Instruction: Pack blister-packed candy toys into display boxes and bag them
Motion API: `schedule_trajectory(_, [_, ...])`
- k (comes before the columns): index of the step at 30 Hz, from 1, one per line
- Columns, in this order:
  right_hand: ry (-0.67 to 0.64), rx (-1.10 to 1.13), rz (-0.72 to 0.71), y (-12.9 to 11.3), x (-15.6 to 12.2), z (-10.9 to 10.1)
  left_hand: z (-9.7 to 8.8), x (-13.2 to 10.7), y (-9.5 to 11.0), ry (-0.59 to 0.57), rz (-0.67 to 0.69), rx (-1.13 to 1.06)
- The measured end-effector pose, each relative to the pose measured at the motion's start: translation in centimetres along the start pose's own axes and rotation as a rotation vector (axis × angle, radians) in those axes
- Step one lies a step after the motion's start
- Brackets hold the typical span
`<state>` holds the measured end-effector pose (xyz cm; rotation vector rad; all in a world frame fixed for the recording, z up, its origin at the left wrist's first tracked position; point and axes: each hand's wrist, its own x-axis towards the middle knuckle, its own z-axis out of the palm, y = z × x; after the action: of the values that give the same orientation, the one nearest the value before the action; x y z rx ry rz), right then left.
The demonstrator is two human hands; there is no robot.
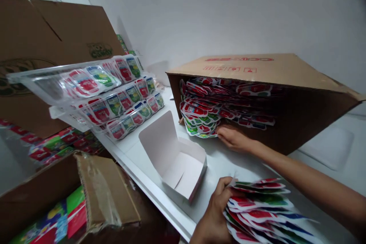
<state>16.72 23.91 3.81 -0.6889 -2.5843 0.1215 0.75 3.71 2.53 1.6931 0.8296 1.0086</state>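
Observation:
My left hand (214, 213) is closed around a thick bundle of flat, shaped packets (260, 213) in red, green, blue and white, fanned out toward the lower right. My right hand (233, 137) reaches to the mouth of a brown carton (248, 63) lying on its side. Its fingers are closed at the edge of the lowest packets (201, 124) stacked in there; the fingertips are partly hidden. Left of both hands, a small white box (183, 167) stands on the table with its lid up and its bare inside showing.
Clear plastic trays (114, 103) filled with similar packets are stacked at the table's left. Behind them rises a large brown carton (57, 38). Below the table's edge (148, 187), an open carton (105, 194) holds colourful printed boxes (68, 213). A wall (200, 15) backs the table.

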Motion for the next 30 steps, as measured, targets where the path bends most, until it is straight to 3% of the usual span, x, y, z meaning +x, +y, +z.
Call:
schedule_trajectory(6, [-0.183,0.235,0.316,-3.6,-5.6,-8.2,0.2,-0.1,0.3,-0.002,0.066,0.040])
schedule_trajectory(9, [-0.318,0.242,0.266,-6.1,-6.6,-10.8,0.2,-0.1,0.4,-0.010,0.060,0.074])
schedule_trajectory(13, [-0.440,0.251,0.140,-8.4,-6.6,-12.2,0.3,-0.3,-0.1,0.022,0.075,0.168])
schedule_trajectory(16, [-0.504,0.407,0.097,-8.4,-6.5,-11.7,0.3,-0.5,-0.7,0.018,0.073,0.248])
schedule_trajectory(18, [-0.519,0.568,0.172,-7.8,-7.1,-10.7,0.2,-0.4,-0.9,0.012,0.085,0.287])
schedule_trajectory(20, [-0.407,0.765,0.346,-7.3,-8.5,-9.1,0.2,-0.3,-1.0,0.035,0.112,0.317])
schedule_trajectory(24, [-0.033,1.161,0.656,-7.9,-13.1,-5.7,0.2,0.1,-1.1,0.086,0.109,0.274])
schedule_trajectory(28, [0.168,1.289,0.603,-10.9,-17.1,-3.9,0.3,0.5,-1.0,0.110,0.043,0.176])
schedule_trajectory(30, [0.189,1.284,0.588,-12.2,-18.3,-3.7,0.5,0.7,-1.0,0.152,0.032,0.154])
